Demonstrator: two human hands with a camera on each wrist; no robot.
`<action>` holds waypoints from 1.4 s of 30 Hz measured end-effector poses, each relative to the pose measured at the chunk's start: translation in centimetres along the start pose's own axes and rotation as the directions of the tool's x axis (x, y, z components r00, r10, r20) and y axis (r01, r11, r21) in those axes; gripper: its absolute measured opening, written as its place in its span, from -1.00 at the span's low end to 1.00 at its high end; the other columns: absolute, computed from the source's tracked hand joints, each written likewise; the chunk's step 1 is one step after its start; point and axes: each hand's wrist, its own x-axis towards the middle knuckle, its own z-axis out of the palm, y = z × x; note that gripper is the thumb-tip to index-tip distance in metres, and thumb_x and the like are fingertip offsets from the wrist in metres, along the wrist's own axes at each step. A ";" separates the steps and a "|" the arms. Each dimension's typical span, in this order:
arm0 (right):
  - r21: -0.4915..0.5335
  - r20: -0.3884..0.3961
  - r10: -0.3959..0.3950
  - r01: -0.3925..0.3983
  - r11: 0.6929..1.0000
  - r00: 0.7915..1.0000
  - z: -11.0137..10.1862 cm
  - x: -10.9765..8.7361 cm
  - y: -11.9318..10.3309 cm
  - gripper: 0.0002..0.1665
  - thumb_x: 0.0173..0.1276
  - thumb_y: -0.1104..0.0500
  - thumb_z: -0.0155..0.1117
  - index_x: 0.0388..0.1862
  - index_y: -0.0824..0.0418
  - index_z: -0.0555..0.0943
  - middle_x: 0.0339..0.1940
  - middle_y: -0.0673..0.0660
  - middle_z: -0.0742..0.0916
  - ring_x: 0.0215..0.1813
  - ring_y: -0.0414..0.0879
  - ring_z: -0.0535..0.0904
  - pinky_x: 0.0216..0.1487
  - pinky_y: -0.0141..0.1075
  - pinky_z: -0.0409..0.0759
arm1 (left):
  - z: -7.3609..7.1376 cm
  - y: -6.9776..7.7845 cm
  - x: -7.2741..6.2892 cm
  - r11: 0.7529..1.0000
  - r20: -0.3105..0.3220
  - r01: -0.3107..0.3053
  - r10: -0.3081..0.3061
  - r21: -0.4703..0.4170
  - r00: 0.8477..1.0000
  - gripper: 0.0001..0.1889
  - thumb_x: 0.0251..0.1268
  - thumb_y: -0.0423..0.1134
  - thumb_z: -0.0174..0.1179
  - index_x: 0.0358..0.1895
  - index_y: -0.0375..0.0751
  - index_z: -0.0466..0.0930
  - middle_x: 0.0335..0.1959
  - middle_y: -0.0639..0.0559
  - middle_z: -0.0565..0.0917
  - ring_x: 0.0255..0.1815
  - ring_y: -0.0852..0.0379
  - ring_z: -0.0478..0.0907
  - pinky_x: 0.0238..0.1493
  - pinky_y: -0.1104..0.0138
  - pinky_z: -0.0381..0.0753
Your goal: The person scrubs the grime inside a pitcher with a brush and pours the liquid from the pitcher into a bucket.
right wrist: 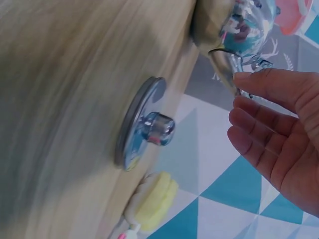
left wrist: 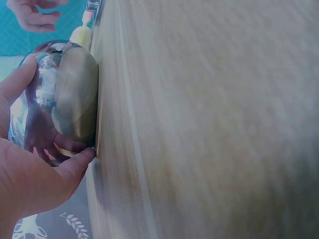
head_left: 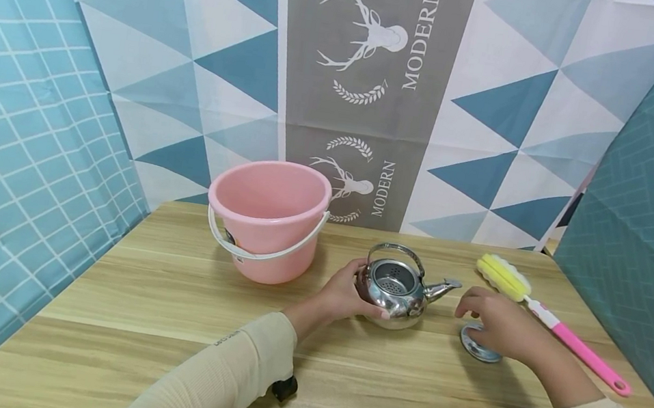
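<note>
A shiny steel teapot (head_left: 402, 314) stands on the table without its lid, a perforated strainer visible in its mouth and its spout turned right. My left hand (head_left: 349, 294) grips the pot's left side, thumb in front and fingers round the back. In the left wrist view, thumb and fingers press against the rounded steel body. The round metal lid (right wrist: 137, 129) lies on the table, knob up, to the right of the pot. Over it hovers my right hand (head_left: 498, 321), fingers loosely bent and holding nothing; the right wrist view shows a gap between hand and knob.
A pink bucket (head_left: 280, 253) with a white handle stands behind and left of the teapot. On the right lies a yellow-and-white sponge brush (head_left: 503, 275) with a pink handle. Patterned cloth walls (head_left: 230, 46) surround the wooden table (head_left: 163, 320).
</note>
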 end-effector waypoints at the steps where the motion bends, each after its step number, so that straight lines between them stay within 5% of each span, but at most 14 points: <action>1: -0.003 0.000 -0.007 0.007 1.000 1.000 -0.1 0.0 -0.1 -0.72 -0.01 0.36 0.53 -0.32 0.13 0.68 -0.25 -0.01 0.65 -0.17 0.01 0.62 -0.23 -0.14 0.63 | 0.0 0.0 0.0 1.000 0.000 0.000 0.000 -0.001 1.000 0.15 -0.41 -0.25 0.70 0.43 -0.24 0.22 0.30 -0.13 0.44 0.32 -0.07 0.34 0.36 0.08 0.27; 22: -0.001 -0.001 -0.102 0.102 0.995 0.995 -2.3 2.5 -4.2 -0.73 0.05 0.32 0.52 -0.24 0.11 0.72 -0.22 -0.04 0.69 -0.14 -0.07 0.65 -0.16 -0.17 0.67 | 0.1 0.1 -0.1 1.000 0.001 0.014 -0.014 -0.003 1.000 0.16 -0.40 -0.25 0.69 0.45 -0.21 0.21 0.33 -0.12 0.42 0.34 -0.07 0.33 0.36 0.08 0.27; 33: 0.001 -0.050 -0.197 0.197 0.980 0.979 -1.8 4.8 -5.8 -0.76 0.04 0.34 0.50 -0.28 0.16 0.70 -0.24 -0.03 0.65 -0.23 -0.12 0.60 -0.25 -0.25 0.62 | 0.0 -0.1 0.0 1.000 0.021 0.020 -0.019 -0.018 1.000 0.15 -0.36 -0.25 0.68 0.46 -0.18 0.19 0.32 -0.11 0.41 0.31 -0.04 0.35 0.34 0.12 0.30; 42: 0.006 -0.010 -0.208 0.209 0.978 0.978 -1.1 6.4 -6.1 -0.79 0.06 0.31 0.52 -0.29 0.17 0.70 -0.28 0.01 0.65 -0.23 -0.09 0.59 -0.21 -0.24 0.61 | -0.1 -0.1 -0.1 1.000 0.034 0.014 -0.013 -0.027 0.999 0.14 -0.33 -0.26 0.67 0.46 -0.22 0.17 0.32 -0.10 0.41 0.30 -0.02 0.36 0.32 0.13 0.32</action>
